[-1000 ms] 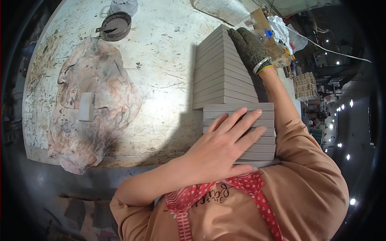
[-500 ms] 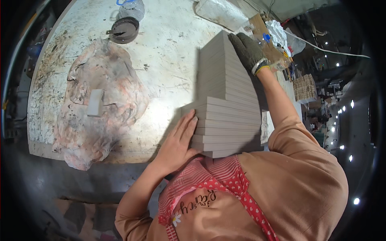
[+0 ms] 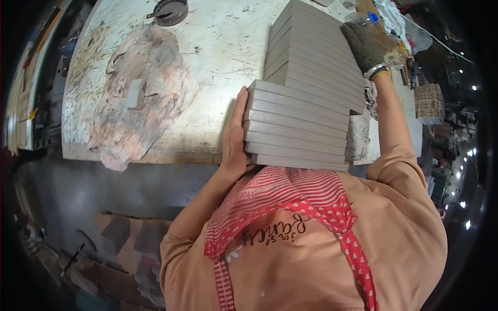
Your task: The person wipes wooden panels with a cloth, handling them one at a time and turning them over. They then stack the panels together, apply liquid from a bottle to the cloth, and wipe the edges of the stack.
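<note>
A long stack of grey flat slabs (image 3: 306,124) lies on the worktable, its rows packed side by side. Nearest me, several rows jut out to the left of those behind. My bare left hand (image 3: 236,137) is held flat and upright along the left ends of these near slabs, fingers stretched. A dark work glove covers my right hand (image 3: 365,49), which lies with fingers extended along the far right side of the stack. Whether its fingertips touch the slabs is hard to see. A crumpled, stained cloth (image 3: 171,83) lies to the left, with a small pale block (image 3: 136,94) on it.
A dark round pan (image 3: 170,13) sits at the table's far left. A clear bottle with a blue cap (image 3: 372,18) and other clutter stand beyond my right hand. A grey-white rag (image 3: 370,98) is beside my right wrist. The worktable's front edge (image 3: 202,158) is close to me.
The view has shifted, so the table sits higher in it. My left hand has straightened against the slab ends, which look more even. My right hand has come back from the stack's far corner.
</note>
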`<state>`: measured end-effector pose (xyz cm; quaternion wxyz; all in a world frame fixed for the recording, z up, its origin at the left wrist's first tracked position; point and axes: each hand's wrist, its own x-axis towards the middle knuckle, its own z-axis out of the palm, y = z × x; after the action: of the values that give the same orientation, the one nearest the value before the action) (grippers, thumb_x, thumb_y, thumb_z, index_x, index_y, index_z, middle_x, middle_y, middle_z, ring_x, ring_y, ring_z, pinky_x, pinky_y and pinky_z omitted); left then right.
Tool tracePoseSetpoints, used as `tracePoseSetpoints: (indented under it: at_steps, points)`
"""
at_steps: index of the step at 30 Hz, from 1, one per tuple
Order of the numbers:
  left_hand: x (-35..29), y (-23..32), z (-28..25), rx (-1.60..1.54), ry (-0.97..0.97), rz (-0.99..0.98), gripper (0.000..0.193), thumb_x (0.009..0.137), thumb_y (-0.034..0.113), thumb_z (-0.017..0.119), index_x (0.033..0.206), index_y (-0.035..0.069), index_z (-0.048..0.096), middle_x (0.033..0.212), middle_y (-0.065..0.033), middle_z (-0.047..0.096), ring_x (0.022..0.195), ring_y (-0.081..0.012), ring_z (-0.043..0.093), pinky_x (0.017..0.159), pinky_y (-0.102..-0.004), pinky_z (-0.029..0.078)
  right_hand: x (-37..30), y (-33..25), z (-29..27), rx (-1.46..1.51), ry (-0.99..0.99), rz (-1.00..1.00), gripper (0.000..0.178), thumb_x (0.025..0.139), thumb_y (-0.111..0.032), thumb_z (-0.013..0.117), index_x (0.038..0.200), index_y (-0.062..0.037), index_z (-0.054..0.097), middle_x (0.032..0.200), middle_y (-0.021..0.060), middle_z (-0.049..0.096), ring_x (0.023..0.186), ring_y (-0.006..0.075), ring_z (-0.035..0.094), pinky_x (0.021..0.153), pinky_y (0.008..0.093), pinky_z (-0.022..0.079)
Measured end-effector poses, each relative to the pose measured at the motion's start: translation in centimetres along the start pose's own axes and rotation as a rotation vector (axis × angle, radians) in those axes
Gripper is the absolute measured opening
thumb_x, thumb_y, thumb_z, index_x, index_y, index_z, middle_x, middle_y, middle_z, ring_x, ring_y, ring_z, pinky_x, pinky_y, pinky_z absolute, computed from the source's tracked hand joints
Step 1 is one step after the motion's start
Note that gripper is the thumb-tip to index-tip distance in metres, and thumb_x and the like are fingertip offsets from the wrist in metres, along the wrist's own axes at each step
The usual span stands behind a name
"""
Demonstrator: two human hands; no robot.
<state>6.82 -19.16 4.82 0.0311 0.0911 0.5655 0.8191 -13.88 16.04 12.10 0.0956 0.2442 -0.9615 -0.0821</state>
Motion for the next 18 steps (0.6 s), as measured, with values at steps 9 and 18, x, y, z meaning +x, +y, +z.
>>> tracePoseSetpoints:
  at_steps: [9,18]
  points:
    - [-1.2,-2.9,2.0,-0.200,0.073,-0.097,0.065,0.099,0.023,0.041,0.150,0.004,0.004,0.150,-0.0117,0.023,0.133,-0.0209,0.031,0.109,-0.0343,0.029,-0.5,3.2,6.3,0.486,0.301,0.058,0.033,0.096,-0.023,0.046,0.126,-0.0099,0.052,0.125,0.0139,0.053,0.110,0.0310,0.055,0.094,0.0359,0.045]
    - [0.9,1.3,3.5,0.232,-0.002,-0.205,0.073,0.097,0.054,0.022,0.149,0.003,0.013,0.153,-0.0157,0.020,0.139,-0.0267,0.025,0.112,-0.0387,0.023,-1.1,-1.8,2.1,0.940,0.280,0.573,0.044,0.091,-0.035,0.054,0.119,-0.0016,0.056,0.109,0.0163,0.063,0.105,0.0260,0.058,0.092,0.0338,0.043]
